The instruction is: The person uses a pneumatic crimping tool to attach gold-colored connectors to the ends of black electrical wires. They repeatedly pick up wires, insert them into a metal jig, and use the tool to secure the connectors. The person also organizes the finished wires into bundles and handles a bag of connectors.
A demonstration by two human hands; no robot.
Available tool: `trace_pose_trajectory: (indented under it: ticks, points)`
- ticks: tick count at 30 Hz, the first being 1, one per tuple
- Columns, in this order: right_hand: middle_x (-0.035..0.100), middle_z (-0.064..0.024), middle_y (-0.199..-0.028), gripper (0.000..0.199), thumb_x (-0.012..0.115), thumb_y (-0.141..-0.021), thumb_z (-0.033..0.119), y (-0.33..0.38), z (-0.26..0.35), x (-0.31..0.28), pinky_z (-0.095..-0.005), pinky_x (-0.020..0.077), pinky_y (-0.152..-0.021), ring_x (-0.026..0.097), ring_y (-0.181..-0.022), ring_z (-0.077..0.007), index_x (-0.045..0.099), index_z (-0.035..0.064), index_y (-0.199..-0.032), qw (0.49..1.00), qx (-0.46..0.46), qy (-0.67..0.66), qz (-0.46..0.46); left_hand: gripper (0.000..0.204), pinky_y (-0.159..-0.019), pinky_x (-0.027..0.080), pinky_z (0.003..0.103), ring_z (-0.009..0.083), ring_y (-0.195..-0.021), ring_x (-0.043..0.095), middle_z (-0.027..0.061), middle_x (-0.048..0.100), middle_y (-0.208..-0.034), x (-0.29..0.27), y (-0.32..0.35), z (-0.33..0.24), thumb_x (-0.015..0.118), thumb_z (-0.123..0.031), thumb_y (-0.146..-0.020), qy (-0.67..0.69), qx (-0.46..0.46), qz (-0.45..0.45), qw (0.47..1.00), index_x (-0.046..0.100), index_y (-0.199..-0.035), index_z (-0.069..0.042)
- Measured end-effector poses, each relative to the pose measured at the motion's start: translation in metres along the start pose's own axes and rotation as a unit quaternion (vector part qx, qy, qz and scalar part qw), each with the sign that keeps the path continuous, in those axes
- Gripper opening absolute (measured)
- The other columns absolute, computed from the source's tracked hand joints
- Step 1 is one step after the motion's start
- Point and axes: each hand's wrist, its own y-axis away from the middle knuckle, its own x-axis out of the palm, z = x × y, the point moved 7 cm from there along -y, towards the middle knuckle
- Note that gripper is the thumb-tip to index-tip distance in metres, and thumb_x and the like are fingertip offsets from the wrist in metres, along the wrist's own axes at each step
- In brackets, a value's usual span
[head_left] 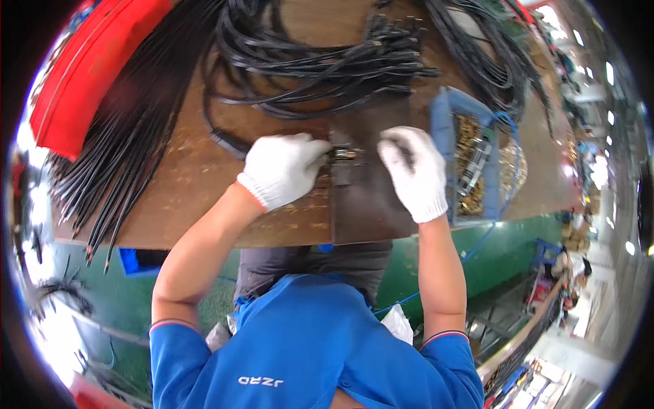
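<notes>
Both my hands wear white knit gloves. My left hand (pixel 286 169) is closed around a black cable (pixel 230 144) that runs into it from the left, thumb and fingertips together. Just past those fingertips, a small shiny metal piece (pixel 345 155) lies at a little fixture on a dark plate (pixel 368 204); whether it joins the cable is unclear. To the right of the plate's middle hangs my right hand (pixel 417 174), apart from the metal piece. Its fingers are curled in, and anything small between them is hidden.
A blue bin (pixel 443 129) of brass-coloured parts (pixel 470 201) stands right, with a silver-and-black tool (pixel 477 163) and a blue hose (pixel 512 194). Coiled black cables (pixel 306 68) lie at the back. Straight cables (pixel 136 129) and a red cover (pixel 88 75) occupy the left of the brown table (pixel 184 211).
</notes>
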Motion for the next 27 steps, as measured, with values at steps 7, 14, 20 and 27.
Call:
trace_pose_trajectory:
  ticks: [7, 14, 20, 27]
  points:
    - [0.07, -0.023, -0.118, 0.068, 0.076, -0.086, 0.047, 0.042, -0.158, -0.145, -0.0504, 0.0486, -0.1, 0.064, -0.116, -0.0417, 0.055, 0.0114, -0.14, 0.916, 0.257, 0.274, -0.144, 0.019, -0.07, 0.055, 0.046, 0.0381, -0.08, 0.068, 0.016, 0.068, -0.087, 0.0, -0.007, -0.004, 0.068, -0.018, -0.09, 0.016, -0.014, 0.036, 0.999, 0.074, -0.107, -0.01]
    - [0.071, -0.0279, -0.117, 0.073, 0.076, -0.079, 0.035, 0.034, -0.201, -0.118, -0.0456, 0.0508, -0.098, 0.068, -0.11, -0.0447, 0.052, 0.0037, -0.141, 0.923, 0.345, 0.148, -0.086, 0.021, -0.074, 0.055, 0.046, 0.0383, -0.084, 0.069, 0.0165, 0.07, -0.092, 0.002, -0.008, -0.005, 0.067, -0.02, -0.092, -0.012, 0.007, 0.032, 0.999, 0.075, -0.108, -0.011]
    - [0.062, -0.0053, -0.073, 0.021, 0.07, -0.086, 0.025, 0.045, -0.205, -0.158, -0.0338, 0.0481, -0.048, 0.059, -0.054, -0.0204, 0.063, 0.0068, -0.096, 0.816, 0.35, -0.403, -0.221, 0.019, -0.071, 0.056, 0.045, 0.0368, -0.081, 0.069, 0.0145, 0.07, -0.088, 0.001, -0.005, -0.006, 0.067, -0.02, -0.091, -0.009, 0.026, 0.001, 1.0, 0.075, -0.106, -0.011]
    - [0.068, -0.01, -0.096, 0.025, 0.069, -0.092, 0.027, -0.018, -0.051, -0.136, -0.0396, 0.0494, -0.072, 0.056, -0.074, -0.0201, 0.065, 0.0054, -0.104, 0.674, 0.054, -0.704, -0.216, 0.019, -0.069, 0.055, 0.045, 0.0371, -0.079, 0.069, 0.0144, 0.07, -0.087, 0.001, -0.004, -0.003, 0.069, -0.019, -0.09, -0.021, 0.026, 0.004, 0.999, 0.075, -0.106, -0.012]
